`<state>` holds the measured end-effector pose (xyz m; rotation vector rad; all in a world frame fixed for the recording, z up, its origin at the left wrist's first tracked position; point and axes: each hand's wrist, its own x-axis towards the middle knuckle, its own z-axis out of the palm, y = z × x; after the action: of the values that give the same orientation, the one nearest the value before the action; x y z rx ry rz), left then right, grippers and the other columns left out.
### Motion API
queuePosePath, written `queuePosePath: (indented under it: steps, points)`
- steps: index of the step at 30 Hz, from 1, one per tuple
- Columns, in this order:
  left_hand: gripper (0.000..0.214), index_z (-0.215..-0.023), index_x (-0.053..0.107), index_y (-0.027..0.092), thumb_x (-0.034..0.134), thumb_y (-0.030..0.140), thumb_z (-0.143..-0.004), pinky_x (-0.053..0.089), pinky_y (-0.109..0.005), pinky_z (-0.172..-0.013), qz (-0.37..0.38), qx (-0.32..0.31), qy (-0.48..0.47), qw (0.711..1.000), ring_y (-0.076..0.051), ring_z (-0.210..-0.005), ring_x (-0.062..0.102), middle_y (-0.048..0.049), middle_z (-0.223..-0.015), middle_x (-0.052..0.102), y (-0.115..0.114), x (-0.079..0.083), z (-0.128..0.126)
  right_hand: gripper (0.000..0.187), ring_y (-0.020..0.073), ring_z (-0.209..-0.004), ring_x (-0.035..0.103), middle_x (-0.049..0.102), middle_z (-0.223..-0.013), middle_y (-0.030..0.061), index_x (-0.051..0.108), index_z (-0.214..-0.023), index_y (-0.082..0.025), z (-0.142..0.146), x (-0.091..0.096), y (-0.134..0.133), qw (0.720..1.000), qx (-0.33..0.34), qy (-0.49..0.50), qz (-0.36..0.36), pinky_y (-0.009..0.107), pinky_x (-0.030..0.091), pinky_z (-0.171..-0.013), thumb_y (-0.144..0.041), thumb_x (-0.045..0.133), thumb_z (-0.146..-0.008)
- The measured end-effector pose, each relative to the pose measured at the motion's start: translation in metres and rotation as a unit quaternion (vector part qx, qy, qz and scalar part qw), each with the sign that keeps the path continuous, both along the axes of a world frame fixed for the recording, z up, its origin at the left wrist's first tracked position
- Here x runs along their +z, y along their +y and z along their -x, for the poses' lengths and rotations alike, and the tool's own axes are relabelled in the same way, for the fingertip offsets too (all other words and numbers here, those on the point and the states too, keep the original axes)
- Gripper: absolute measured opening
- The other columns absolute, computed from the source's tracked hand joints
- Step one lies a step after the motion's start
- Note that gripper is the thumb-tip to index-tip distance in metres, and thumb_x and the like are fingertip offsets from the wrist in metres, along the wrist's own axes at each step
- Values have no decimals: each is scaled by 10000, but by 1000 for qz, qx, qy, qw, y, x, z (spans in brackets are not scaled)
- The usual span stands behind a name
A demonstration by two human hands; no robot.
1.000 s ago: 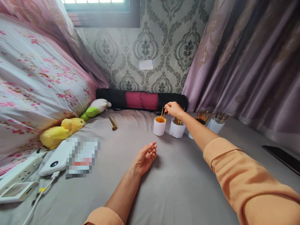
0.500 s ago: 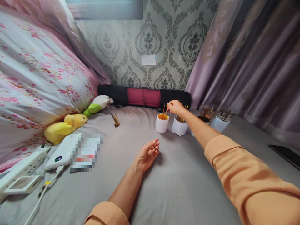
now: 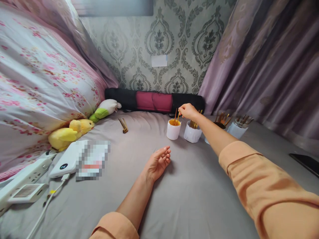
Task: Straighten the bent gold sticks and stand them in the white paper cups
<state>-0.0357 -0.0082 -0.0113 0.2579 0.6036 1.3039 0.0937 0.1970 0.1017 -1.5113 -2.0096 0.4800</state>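
Observation:
My right hand (image 3: 187,111) pinches the top of a thin golden-brown stick (image 3: 178,115) above a white-wrapped cup (image 3: 173,131) with an orange inside. The stick's lower end stands in that cup, beside a second thin brown stick (image 3: 175,114). Just right of it, under my right wrist, is another white-wrapped cup (image 3: 192,135) with several gold sticks. My left hand (image 3: 159,164) lies on the grey sheet nearer to me, palm turned sideways, fingers loosely bent and holding nothing. A small bunch of gold sticks (image 3: 123,125) lies on the sheet to the left.
Farther right stand a dark-mouthed cup (image 3: 219,124), partly behind my right arm, and a glass jar (image 3: 238,129), both with sticks. A phone (image 3: 305,163) lies at the right edge. Plush toys (image 3: 71,134), a power bank (image 3: 66,162) and a power strip (image 3: 27,181) line the left.
The view has tilted down a little. My right hand still grips the stick at the orange-lined cup, and my left hand stays where it was.

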Motion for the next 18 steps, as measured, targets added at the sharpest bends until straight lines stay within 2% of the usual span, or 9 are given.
queuePosePath:
  steps: [4,18]
  points:
    - [200,-919,598,90,624,143,-728,444,-151,-521,1,-1,-2,1000,-58,-604,535,-52,-759,580,0,0,0,194,43,-422,515,682,-731,54,648,-793,-139,2,-3,-1,1000,-8,-3,15,129,369,-401,-251,491,-807]
    - [208,-922,603,95,632,151,-724,447,-148,-525,-2,-2,1,1000,-53,-603,532,-45,-764,580,0,0,-1,192,52,-419,506,671,-656,44,645,-716,-141,2,-7,-4,1000,-2,-21,1,140,382,-427,-240,502,-797]
